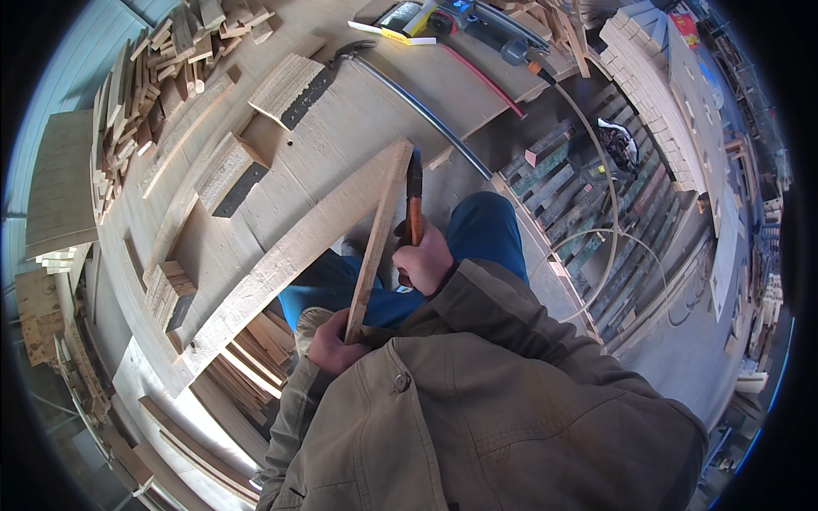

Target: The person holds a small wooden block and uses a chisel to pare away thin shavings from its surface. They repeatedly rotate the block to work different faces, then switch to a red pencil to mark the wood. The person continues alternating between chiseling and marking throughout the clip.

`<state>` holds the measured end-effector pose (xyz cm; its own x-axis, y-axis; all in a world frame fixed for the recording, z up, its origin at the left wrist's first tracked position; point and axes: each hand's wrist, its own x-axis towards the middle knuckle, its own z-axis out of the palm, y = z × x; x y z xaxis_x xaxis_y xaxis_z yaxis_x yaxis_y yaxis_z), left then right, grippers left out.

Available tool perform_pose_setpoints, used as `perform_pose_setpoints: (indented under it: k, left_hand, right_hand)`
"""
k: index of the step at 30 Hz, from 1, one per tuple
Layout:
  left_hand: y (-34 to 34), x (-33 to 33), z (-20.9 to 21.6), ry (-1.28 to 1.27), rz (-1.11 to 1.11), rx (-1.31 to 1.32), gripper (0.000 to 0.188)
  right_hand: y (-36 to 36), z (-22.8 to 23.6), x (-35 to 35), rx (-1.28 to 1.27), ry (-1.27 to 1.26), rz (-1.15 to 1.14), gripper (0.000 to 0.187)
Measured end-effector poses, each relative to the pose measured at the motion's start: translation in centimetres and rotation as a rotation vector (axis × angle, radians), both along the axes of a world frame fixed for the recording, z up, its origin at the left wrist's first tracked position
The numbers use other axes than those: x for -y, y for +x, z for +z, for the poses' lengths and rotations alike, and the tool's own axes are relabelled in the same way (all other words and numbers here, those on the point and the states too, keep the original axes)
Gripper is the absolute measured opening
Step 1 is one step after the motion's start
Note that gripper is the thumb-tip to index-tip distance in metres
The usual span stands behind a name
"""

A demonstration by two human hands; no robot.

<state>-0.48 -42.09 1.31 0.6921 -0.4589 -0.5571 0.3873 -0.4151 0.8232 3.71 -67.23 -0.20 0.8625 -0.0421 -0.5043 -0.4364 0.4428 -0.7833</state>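
My left hand [335, 342] is closed round the lower end of a narrow wooden strip [375, 247]. The strip slants up and away from it, and its far end meets the workbench's front edge. My right hand [426, 260] is wrapped round the orange-brown handle of a hand tool [415, 200]. The tool points away from me, its dark upper part right beside the strip's far end. Its exact kind is hard to make out.
Three wooden blocks with dark faces [291, 89] sit on the plywood workbench [315, 170]. A long metal bar with a dark claw-like end [426, 115] lies across it. Wood offcuts [183, 51] are piled at far left. A slatted pallet [579, 196] and looping hose [615, 213] are on the right.
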Motion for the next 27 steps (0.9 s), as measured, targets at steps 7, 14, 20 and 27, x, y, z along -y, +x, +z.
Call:
perform_pose_setpoints:
  k: [7,14,20,27]
  left_hand:
    - [0.5,-3.9,-0.4,-0.018,0.039,-0.059,0.068]
    - [1.0,-11.7,4.7,0.058,0.330,-0.051,0.065]
    - [1.9,-4.1,2.8,-0.080,0.133,-0.170,0.070]
    - [0.4,-2.2,1.0,-0.034,0.112,-0.155,0.062]
  right_hand:
    - [-0.5,0.2,3.0,0.183,-0.553,0.118,0.035]
    - [-3.1,0.9,11.2,0.015,-0.268,-0.064,0.036]
    - [-2.1,1.4,6.1,0.228,-0.202,0.156,0.036]
    - [-0.9,0.9,5.0,-0.015,-0.077,0.253,0.041]
